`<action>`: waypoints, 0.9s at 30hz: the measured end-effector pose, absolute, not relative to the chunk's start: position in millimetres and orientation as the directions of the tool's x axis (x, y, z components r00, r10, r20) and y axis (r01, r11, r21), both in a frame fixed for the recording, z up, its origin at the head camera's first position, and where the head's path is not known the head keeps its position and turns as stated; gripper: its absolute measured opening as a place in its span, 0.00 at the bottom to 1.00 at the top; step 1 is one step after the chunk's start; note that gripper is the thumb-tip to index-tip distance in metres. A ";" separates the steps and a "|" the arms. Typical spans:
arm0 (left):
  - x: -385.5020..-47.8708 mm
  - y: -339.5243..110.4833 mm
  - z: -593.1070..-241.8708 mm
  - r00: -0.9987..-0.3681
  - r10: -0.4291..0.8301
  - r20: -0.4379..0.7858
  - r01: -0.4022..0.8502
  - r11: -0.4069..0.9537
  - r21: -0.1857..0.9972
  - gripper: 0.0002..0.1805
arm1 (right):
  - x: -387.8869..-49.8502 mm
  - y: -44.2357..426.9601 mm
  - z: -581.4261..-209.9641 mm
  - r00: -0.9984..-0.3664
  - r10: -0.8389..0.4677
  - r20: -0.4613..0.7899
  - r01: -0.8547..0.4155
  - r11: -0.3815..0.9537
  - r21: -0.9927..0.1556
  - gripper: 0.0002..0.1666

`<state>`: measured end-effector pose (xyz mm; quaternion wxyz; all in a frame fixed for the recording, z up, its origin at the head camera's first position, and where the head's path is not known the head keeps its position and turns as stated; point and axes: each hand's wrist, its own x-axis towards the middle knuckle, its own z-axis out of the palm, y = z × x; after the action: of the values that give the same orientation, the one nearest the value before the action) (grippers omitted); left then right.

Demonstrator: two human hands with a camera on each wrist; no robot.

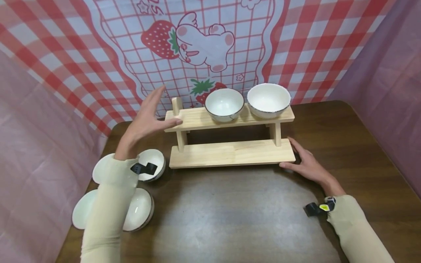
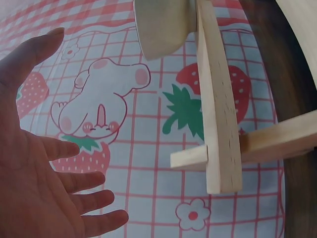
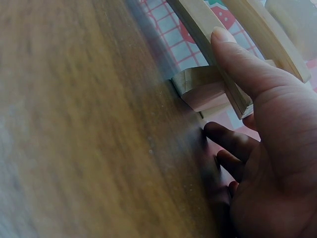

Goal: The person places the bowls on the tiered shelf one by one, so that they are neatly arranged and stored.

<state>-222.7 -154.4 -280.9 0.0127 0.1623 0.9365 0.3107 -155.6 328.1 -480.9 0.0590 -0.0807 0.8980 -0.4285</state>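
Observation:
A two-tier wooden shelf rack [image 1: 231, 153] stands toward the back of the table. On its upper board sit two white bowls, a dark-rimmed one [image 1: 225, 104] and, to its right, a wider one [image 1: 268, 99]. My left hand [image 1: 144, 118] is spread at the upper board's left end, holding nothing; in the left wrist view, its palm and fingers [image 2: 91, 198] are apart from the wood. At the lower board's right end, my right hand [image 1: 307, 164] grips the rack, thumb at the front edge and fingers around the end. The index finger is mostly hidden in the right wrist view.
Several more white bowls stand at the table's left, among them one bowl [image 1: 154, 160] beside the rack and another [image 1: 139, 210] nearer the front; my left forearm partly covers them. A red-checked patterned cloth [image 1: 210, 47] hangs behind the brown table [image 1: 230, 212]. Pink cloth [image 1: 378, 80] hangs at the sides.

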 end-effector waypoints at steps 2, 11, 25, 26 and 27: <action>-220.5 -157.6 -281.3 -0.951 0.301 0.071 0.284 0.761 0.584 0.61 | -155.4 328.1 -480.9 -0.980 -0.195 -0.036 -0.095 0.620 -0.779 0.62; -211.7 -173.6 -288.9 -0.958 0.276 0.077 0.268 0.770 0.579 0.60 | -155.4 328.4 -480.0 -0.980 -0.195 -0.043 -0.088 0.616 -0.783 0.62; -196.9 -199.0 -311.4 -0.972 0.234 0.028 0.208 0.795 0.570 0.61 | -155.1 328.4 -479.4 -0.978 -0.204 -0.042 -0.093 0.610 -0.787 0.62; -196.1 -200.5 -313.2 -0.973 0.229 0.021 0.200 0.798 0.569 0.61 | -155.2 328.4 -479.3 -0.978 -0.204 -0.043 -0.093 0.609 -0.788 0.62; -195.3 -201.8 -314.8 -0.974 0.225 0.014 0.193 0.800 0.569 0.61 | -155.3 328.5 -479.2 -0.978 -0.204 -0.042 -0.093 0.608 -0.788 0.62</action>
<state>-195.3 -201.8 -314.8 0.0269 0.1100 0.9482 0.2968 -155.3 328.5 -479.2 0.0639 -0.0830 0.8944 -0.4349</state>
